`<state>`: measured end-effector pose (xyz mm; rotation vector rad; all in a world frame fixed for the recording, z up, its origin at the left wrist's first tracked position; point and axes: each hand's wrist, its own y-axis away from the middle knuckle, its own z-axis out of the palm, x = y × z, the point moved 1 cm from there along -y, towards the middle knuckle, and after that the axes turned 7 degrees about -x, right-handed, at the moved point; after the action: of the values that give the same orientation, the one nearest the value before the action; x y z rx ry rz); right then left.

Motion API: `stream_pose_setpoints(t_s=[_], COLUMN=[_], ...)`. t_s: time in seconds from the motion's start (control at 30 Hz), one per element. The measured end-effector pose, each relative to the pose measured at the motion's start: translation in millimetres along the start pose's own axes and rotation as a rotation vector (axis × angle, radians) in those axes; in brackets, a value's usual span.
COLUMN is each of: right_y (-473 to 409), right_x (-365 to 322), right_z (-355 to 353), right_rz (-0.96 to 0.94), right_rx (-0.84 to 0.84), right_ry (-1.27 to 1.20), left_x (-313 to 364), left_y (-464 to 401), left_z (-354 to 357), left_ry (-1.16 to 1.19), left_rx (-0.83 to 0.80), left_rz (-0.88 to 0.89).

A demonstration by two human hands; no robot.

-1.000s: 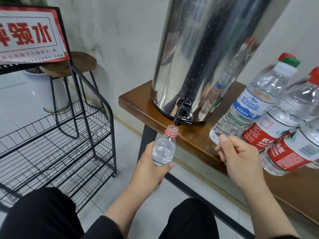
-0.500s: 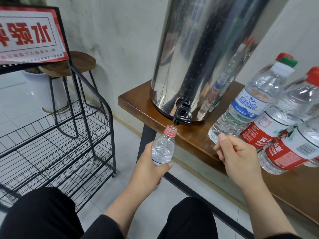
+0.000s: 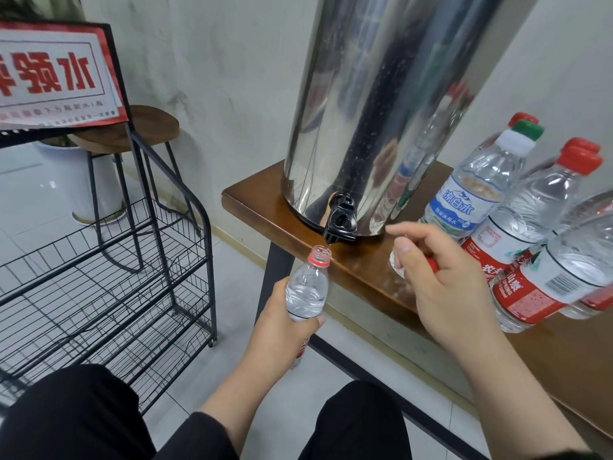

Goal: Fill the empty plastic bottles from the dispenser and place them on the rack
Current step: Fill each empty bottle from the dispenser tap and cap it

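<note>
Holding a small clear plastic bottle with a red neck ring (image 3: 307,288) in my left hand (image 3: 282,333), fingers and thumb wrapped round its lower half, label mostly hidden under my palm. It's upright, cap off, and its open mouth sits right below the black plastic tap (image 3: 341,222) on the big shiny stainless steel dispenser (image 3: 391,104), just off the front edge of the brown wooden table (image 3: 371,270). Can't really tell if water is running, it's too small to see.

My right hand (image 3: 441,280) is up over the table edge near the tap, not touching it. Forefinger pokes out towards the tap, the other fingers are curled in, and there's something small and red (image 3: 433,263) pinched in there, mostly hidden so I can't say for sure what it is.

To the right of the dispenser there's a bunch of capped clear plastic bottles standing close together: one with a blue label and white cap (image 3: 477,190), and ones with red labels and red caps (image 3: 530,224).

The black wire rack (image 3: 99,270) sits on the floor to the left, beside the table, with a red and white sign (image 3: 56,78) on top.
</note>
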<state>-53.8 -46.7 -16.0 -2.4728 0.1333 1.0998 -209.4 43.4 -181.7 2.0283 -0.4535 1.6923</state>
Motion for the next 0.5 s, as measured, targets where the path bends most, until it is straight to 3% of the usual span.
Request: stream_pose_setpoints(t_s=[0.5], right_y=[-37.0], right_x=[-32.2], right_z=[15.6], right_rz=[-0.056], right_rx=[-0.231], right_ry=[0.284], left_x=[-2.5], left_y=[-6.6], left_z=[-2.9], left_ry=[0.022], left_rx=[-0.006], left_rz=[0.039])
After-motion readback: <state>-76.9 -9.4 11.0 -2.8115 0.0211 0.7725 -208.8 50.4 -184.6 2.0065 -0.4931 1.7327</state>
